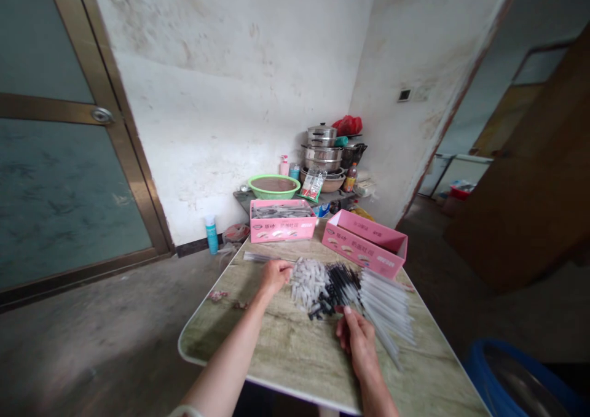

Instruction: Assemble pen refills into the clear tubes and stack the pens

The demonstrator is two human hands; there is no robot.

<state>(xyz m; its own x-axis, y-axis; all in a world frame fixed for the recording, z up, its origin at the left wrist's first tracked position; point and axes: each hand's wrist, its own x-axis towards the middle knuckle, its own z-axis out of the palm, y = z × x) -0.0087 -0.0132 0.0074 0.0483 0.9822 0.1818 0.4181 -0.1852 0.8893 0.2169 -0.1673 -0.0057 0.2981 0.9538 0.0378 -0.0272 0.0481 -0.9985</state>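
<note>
My left hand [275, 274] is at the left edge of a pile of small whitish, cap-like pieces [310, 280]. Its thumb and fingers are pinched together, and whatever they hold is too small and blurred to name. Below a heap of thin black sticks [341, 280] and short black pieces [318, 309], my right hand [358, 337] is closed with thumb against fingers; its contents cannot be made out. Long clear tubes [387, 306] lie fanned out to its right. A few thin clear sticks [258, 257] rest behind my left hand.
On the table [295, 358], a pink box [282, 229] full of thin sticks stands at the back, with another pink box [364, 245] to its right. Behind are a green basin [273, 187] and stacked steel pots [322, 150]. A blue tub [488, 368] stands at right.
</note>
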